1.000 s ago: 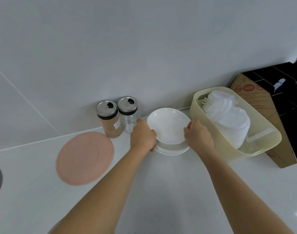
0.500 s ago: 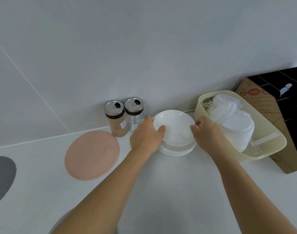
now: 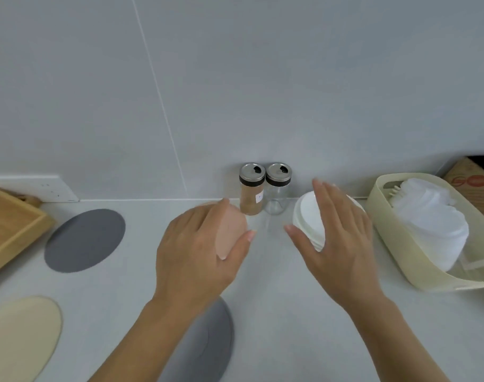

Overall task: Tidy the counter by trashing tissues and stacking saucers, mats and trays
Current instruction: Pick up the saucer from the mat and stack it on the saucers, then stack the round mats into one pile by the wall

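White saucers (image 3: 308, 219), stacked in a low pile on the pale bench (image 3: 276, 299), near the back wall, just right of two small jars. Smooth, glossy, round, rims nested closely; right part of the pile hidden behind the right hand (image 3: 337, 241). Right hand above and in front of the pile, fingers (image 3: 322, 194) spread and released, gripping nothing; cannot tell whether touching the saucers. Left hand (image 3: 199, 252) likewise spread flat, fingers released, over a pink round mat (image 3: 231, 234), only a sliver of the mat showing between thumb and forefinger.

Other mats flat on the bench: a dark grey round mat (image 3: 85, 239) to the left, a second grey mat (image 3: 207, 343) near the front edge under the left forearm, a cream mat (image 3: 20, 337) at the lower left. All thin, matte, plain.

Wooden tray (image 3: 12, 224) at the far left, light timber with raised sides. Spice jar (image 3: 251, 188) with brownish powder and metal lid, touching or just beside an empty glass jar (image 3: 278, 188). Cream plastic basket (image 3: 395, 244) at the right, holding white plastic lids (image 3: 428, 224). Cardboard box (image 3: 472, 180) behind the basket.
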Motion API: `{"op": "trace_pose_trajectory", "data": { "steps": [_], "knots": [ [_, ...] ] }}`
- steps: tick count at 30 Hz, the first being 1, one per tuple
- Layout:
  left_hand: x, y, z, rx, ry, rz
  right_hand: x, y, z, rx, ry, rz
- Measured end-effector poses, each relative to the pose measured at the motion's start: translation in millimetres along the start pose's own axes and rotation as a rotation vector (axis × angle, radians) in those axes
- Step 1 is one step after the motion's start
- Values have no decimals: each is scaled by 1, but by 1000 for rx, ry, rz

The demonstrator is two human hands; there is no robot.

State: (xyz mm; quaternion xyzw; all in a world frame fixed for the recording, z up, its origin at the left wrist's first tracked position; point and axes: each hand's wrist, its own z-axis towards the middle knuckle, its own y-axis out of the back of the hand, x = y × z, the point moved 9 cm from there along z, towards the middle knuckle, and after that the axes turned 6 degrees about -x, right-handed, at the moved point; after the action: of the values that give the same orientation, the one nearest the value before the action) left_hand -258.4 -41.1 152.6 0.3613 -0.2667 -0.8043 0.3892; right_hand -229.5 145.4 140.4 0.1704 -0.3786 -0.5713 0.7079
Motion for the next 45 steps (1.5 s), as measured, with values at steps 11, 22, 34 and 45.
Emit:
{"op": "trace_pose_trajectory", "data": {
  "steps": [11, 22, 34, 45],
  "knots": [
    [78, 61, -67, -16, 83, 221, 81, -24, -38, 59, 160, -12],
    [170, 99, -86, 23, 160, 296, 157, -52, -55, 87, 161, -105],
    [255, 131, -81, 73, 121, 178, 244, -82, -73, 73, 72, -168],
    [260, 130, -82, 112, 115, 131, 248, -80, -69, 70, 29, -211]
  ]
}}
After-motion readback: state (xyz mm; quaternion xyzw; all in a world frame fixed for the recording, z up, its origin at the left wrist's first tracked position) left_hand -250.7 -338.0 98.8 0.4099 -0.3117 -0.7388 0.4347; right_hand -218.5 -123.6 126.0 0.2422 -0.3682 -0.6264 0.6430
